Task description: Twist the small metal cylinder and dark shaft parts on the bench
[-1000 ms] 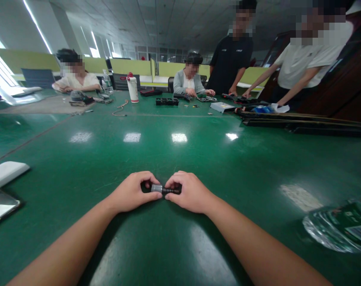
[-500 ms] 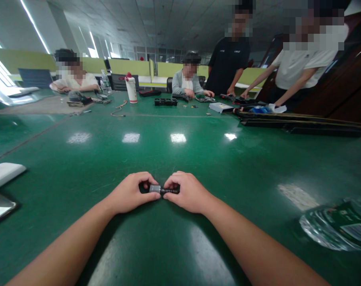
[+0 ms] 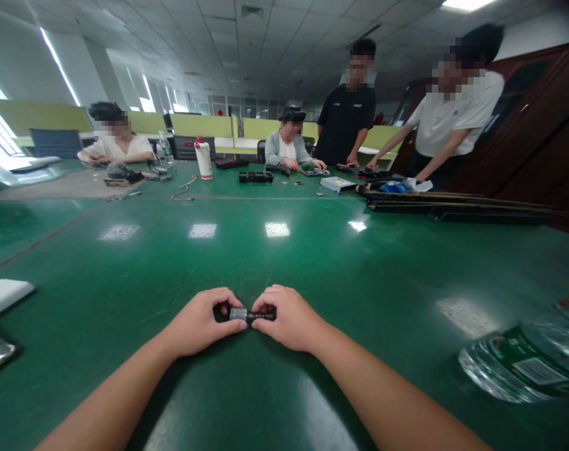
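Observation:
Low over the green table (image 3: 284, 263), my left hand (image 3: 202, 322) pinches a short grey metal cylinder (image 3: 238, 314) between thumb and fingers. From the cylinder's right end runs a dark ribbed rod (image 3: 261, 316), lying level and in line with it. My right hand (image 3: 291, 318) is closed on this rod with thumb and fingertips. The two hands face each other with a narrow gap between their thumbs. Whether cylinder and rod are one piece I cannot tell, and the fingers hide their outer ends.
A clear plastic bottle (image 3: 524, 363) lies at the right. White-topped objects (image 3: 5, 297) stand at the left edge. Across the table are a white cup (image 3: 203, 160), a black part (image 3: 255, 177), a grey box (image 3: 337, 184) and long dark strips (image 3: 407, 203). Several people are on the far side.
The view has tilted up, so the scene sits slightly lower and further left. Both hands keep the same grip on the cylinder and the rod.

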Available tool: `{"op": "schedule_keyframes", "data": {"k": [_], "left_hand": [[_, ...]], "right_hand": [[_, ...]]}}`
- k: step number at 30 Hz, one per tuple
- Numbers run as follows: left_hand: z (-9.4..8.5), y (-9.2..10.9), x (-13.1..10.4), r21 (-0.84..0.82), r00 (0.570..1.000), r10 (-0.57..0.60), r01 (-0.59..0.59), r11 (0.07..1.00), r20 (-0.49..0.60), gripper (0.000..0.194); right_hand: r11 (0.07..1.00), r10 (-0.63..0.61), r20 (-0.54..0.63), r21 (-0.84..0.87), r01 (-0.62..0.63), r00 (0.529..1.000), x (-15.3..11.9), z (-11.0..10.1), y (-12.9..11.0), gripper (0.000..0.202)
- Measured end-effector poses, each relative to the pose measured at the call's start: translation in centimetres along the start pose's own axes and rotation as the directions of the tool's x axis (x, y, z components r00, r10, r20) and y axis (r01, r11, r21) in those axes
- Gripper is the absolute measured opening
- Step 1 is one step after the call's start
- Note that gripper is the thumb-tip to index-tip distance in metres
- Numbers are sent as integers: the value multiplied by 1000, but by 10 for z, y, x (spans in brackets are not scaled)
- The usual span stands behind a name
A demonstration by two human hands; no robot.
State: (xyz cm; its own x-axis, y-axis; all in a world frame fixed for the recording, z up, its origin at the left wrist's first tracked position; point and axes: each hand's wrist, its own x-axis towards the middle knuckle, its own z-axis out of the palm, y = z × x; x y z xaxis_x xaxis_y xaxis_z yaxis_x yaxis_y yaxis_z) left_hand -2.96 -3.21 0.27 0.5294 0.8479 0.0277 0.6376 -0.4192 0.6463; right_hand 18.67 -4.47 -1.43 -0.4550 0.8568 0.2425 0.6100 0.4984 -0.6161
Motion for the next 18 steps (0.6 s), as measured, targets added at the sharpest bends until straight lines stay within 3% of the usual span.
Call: {"op": "schedule_keyframes", "data": {"k": [18], "left_hand": [[0, -1, 2, 4, 1000, 5, -5, 1000, 5, 23]], "right_hand": [[1000, -15, 8, -23, 15, 1000, -1, -2, 1, 10]]}}
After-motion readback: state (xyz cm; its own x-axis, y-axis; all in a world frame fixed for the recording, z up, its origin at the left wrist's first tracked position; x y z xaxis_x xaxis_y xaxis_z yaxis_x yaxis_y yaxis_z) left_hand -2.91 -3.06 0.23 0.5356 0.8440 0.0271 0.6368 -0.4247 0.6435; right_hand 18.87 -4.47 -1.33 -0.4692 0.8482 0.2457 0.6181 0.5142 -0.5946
